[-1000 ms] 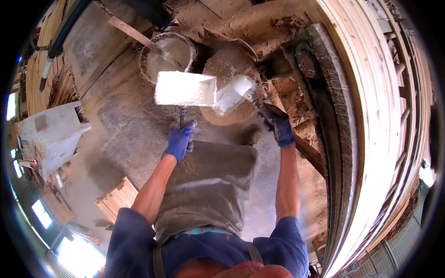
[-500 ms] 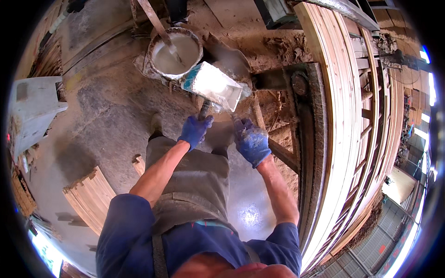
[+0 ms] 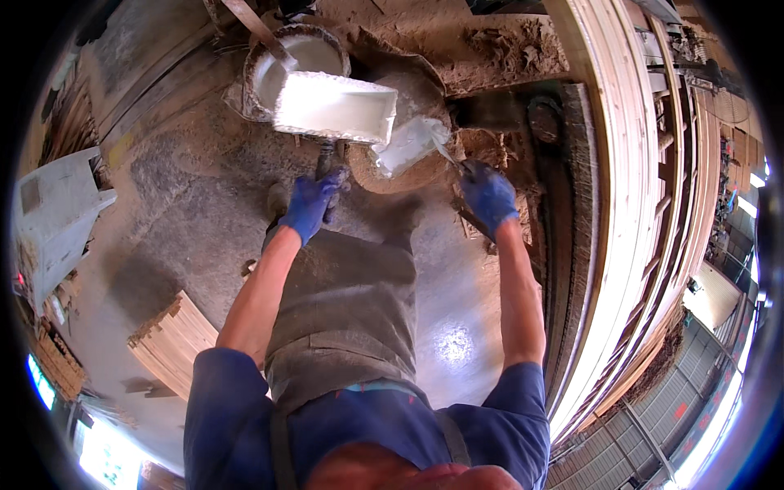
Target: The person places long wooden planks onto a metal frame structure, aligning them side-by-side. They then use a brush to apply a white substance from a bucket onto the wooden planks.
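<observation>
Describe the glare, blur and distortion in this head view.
Head view: strong fisheye, so the stacked boards curve along the right rim inside a black vignette; the white tray is overexposed, a glare spot shines on the floor; the left hand and right hand look slightly soft.

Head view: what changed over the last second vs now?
The white tray on its handle, gripped by the left hand, swung from tilted back to level in front of the bucket. The right hand, which had dropped near the left, went out right again with the white trowel held beside the tray. Nothing let go. Bucket, wood stack and stacked boards unchanged.
</observation>
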The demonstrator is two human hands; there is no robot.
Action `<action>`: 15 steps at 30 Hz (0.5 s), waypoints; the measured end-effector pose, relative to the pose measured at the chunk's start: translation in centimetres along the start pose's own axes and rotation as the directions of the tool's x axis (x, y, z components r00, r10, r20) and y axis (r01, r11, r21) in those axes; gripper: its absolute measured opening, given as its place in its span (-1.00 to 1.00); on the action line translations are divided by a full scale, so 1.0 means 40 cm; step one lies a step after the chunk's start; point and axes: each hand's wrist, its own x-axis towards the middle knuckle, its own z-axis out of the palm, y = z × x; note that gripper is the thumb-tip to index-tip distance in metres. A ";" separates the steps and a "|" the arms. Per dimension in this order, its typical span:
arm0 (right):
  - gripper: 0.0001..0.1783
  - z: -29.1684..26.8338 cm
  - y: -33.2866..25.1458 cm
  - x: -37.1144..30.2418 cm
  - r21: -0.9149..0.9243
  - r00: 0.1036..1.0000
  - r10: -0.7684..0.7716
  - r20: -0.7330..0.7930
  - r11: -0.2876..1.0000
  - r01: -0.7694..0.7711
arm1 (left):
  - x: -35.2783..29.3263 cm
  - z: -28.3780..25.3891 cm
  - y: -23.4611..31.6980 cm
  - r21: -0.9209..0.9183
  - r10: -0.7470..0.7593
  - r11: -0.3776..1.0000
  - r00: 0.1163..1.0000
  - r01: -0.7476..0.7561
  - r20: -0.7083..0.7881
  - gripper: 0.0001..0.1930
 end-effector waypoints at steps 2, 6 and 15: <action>-0.67 0.100 0.023 0.090 -0.055 0.997 0.044 0.059 0.998 -0.041 | -0.024 -0.016 0.045 0.095 -0.053 0.994 0.997 0.058 -0.053 -0.76; -0.68 0.174 -0.002 0.224 -0.182 0.984 0.079 0.161 0.982 -0.050 | -0.064 -0.009 0.098 0.041 0.041 0.998 0.996 -0.038 -0.077 -0.71; -0.73 0.325 0.084 0.273 -0.255 0.952 -0.098 0.289 0.951 0.176 | -0.057 -0.065 0.086 0.079 0.041 0.996 0.999 -0.040 -0.005 -0.78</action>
